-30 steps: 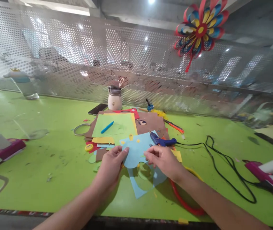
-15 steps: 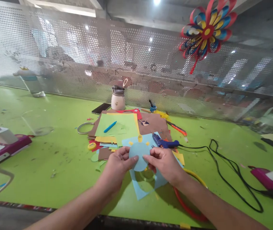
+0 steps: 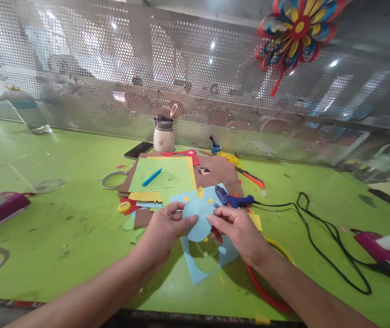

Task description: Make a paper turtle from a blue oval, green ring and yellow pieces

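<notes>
Disc, light-blue paper, one: above the green worktop (image 3: 78, 182), between your two hands. Your left hand (image 3: 167, 223) pinches its left edge, thumb in front; your right hand (image 3: 237, 230) pinches its right edge. Light-blue paper disc (image 3: 199, 222) has three yellow paper pieces (image 3: 200, 192) along its top. Blue glue gun (image 3: 233, 200): one, beyond your right hand. Blue pen (image 3: 152, 177): one.

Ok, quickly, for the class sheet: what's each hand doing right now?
Left hand: closed, holding the light blue paper circle by its left edge.
Right hand: closed, pinching the same circle at its right edge.
</notes>
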Tool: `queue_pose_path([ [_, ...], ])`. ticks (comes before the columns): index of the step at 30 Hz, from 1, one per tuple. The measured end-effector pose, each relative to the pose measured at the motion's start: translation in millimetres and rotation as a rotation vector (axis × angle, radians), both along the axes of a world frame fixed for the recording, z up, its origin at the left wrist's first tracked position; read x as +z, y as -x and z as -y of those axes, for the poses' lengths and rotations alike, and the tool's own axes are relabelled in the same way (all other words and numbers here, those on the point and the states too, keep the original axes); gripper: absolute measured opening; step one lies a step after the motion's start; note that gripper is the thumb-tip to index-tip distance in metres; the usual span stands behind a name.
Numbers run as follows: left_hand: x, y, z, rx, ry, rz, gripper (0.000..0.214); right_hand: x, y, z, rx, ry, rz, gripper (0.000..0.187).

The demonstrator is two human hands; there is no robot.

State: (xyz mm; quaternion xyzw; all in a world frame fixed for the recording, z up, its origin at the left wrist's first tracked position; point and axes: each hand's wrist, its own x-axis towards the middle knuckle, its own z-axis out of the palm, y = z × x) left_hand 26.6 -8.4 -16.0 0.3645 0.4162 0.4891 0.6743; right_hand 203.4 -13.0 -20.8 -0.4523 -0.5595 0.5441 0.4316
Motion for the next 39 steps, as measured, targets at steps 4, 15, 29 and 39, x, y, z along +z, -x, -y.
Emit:
queue_pose_path([
  [4,-2.6,-1,0,-0.031,0.011,0.022,0.028,1.0,1,0,-0.002,0.004,-0.019,0.031],
  [15,-1.5,0,6,-0.1,0.003,0.022,0.015,-2.4,-1,2,0.002,-0.004,-0.057,0.029],
  [29,-0.1,2,8,-0.102,-0.019,0.032,0.011,2.9,-2,8,0.003,-0.047,-0.134,0.028],
  [39,1.7,5,8,-0.223,0.001,0.128,0.019,11.4,-15,6,0.058,-0.071,-0.193,0.013],
])
